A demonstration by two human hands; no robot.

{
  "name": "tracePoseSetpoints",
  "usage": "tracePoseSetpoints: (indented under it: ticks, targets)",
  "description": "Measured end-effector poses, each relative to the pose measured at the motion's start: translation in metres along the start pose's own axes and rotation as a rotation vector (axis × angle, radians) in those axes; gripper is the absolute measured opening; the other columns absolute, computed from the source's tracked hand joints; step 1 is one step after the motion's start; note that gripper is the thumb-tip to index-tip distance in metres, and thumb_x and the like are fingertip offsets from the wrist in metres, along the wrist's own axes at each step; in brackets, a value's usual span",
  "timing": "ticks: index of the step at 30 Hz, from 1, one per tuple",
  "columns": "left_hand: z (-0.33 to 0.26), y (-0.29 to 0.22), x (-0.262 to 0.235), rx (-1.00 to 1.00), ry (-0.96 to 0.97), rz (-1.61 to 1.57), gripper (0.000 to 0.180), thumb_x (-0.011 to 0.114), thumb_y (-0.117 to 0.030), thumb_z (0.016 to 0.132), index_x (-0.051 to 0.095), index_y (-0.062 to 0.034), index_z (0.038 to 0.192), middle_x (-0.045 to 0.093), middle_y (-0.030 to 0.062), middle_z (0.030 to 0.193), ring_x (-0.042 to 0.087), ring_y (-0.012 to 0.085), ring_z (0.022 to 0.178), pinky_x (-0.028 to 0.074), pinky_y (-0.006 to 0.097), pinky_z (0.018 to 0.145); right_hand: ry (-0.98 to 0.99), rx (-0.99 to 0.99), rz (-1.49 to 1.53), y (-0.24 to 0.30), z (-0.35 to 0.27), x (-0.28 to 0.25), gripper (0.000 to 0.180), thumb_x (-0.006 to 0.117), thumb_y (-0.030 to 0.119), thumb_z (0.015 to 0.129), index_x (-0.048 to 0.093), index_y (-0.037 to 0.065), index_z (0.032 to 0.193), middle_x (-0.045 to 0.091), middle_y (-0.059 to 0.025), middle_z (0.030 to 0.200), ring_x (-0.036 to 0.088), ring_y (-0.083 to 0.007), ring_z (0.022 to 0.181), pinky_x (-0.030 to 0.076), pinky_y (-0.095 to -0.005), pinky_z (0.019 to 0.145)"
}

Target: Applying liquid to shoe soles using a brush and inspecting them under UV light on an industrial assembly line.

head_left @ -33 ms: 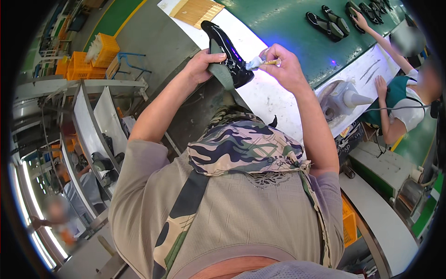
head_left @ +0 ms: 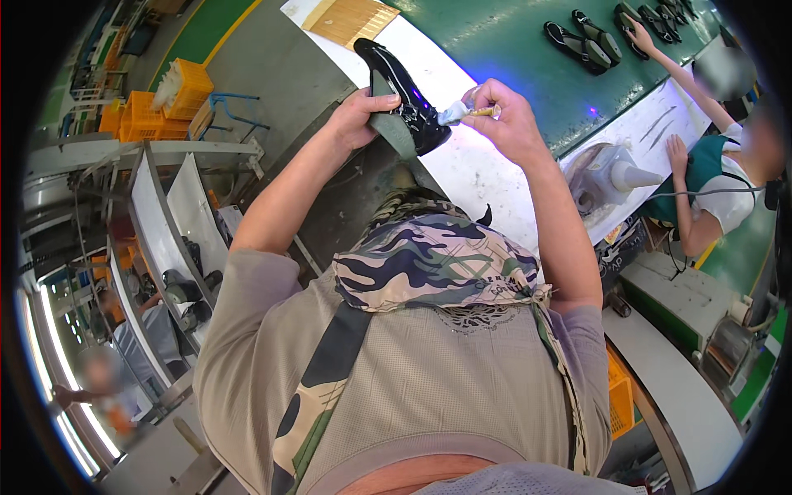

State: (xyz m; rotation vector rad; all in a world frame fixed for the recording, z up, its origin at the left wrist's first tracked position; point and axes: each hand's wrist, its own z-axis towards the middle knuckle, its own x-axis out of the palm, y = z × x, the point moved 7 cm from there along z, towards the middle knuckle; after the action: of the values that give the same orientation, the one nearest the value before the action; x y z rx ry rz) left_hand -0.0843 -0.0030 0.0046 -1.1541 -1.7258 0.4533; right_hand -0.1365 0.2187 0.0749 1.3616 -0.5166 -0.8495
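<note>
My left hand [head_left: 360, 115] is closed around the side of a glossy black shoe [head_left: 404, 82], thumb on top. The shoe is held up tilted, and its grey-green sole [head_left: 394, 134] shows along the lower edge. Close to the shoe's near end, my right hand [head_left: 507, 120] pinches a crumpled pale cloth [head_left: 453, 113], which meets the black surface. A small yellowish-brown stick-like piece [head_left: 482, 110] is between the same fingers; its exact kind I cannot make out.
Beneath my hands runs a white worktop [head_left: 478, 186] beside a green conveyor belt [head_left: 495, 41] bearing black shoes [head_left: 577, 45]. A cloudy plastic bottle with a nozzle [head_left: 606, 175] stands at right. Across the belt, a person [head_left: 701, 190] touches another shoe. Orange crates [head_left: 153, 115] are at far left.
The shoe has tipped very slightly to the left in my left hand. Both hands keep their hold.
</note>
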Motion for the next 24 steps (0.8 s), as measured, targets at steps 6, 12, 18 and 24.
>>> tracePoseSetpoints:
  ticks: [6, 12, 18, 24]
  targets:
    - [-0.021, -0.005, -0.011, 0.129, -0.010, -0.205, 0.044, 0.071, -0.013, 0.082, 0.053, -0.0016, 0.121, 0.064, 0.0109, 0.108, 0.064, 0.0255, 0.101, 0.050, 0.042, 0.094, -0.099, -0.004, 0.167, -0.018, 0.000, 0.004, 0.026, 0.073, -0.003, 0.077, 0.050, 0.006, 0.081, 0.059, -0.0072, 0.095, 0.055, -0.0134, 0.088, 0.046, -0.0279, 0.075]
    - [-0.037, -0.012, -0.026, 0.253, 0.079, -0.385, 0.040, 0.069, -0.014, 0.083, 0.056, -0.0036, 0.119, 0.066, 0.0112, 0.111, 0.064, 0.0263, 0.105, 0.048, 0.043, 0.099, -0.190, 0.184, 0.496, -0.037, 0.023, 0.035, 0.022, 0.073, -0.003, 0.078, 0.055, 0.005, 0.086, 0.059, -0.0052, 0.086, 0.059, -0.0147, 0.075, 0.051, -0.0300, 0.063]
    - [-0.061, -0.027, -0.048, 0.375, -0.001, -0.363, 0.040, 0.073, -0.014, 0.080, 0.058, -0.0012, 0.115, 0.067, 0.0115, 0.106, 0.065, 0.0251, 0.098, 0.050, 0.040, 0.095, -0.198, 0.249, 0.568, -0.040, 0.043, 0.064, 0.022, 0.074, -0.002, 0.078, 0.054, 0.004, 0.086, 0.060, -0.0064, 0.081, 0.060, -0.0163, 0.070, 0.051, -0.0311, 0.060]
    - [-0.105, -0.047, -0.069, 0.616, -0.286, -0.051, 0.042, 0.071, -0.003, 0.074, 0.056, 0.0012, 0.114, 0.066, 0.0085, 0.103, 0.063, 0.0201, 0.095, 0.052, 0.034, 0.088, -0.219, 0.371, 0.496, -0.054, 0.057, 0.091, 0.021, 0.074, -0.001, 0.073, 0.057, 0.002, 0.085, 0.057, -0.0031, 0.075, 0.057, -0.0138, 0.065, 0.048, -0.0280, 0.059]
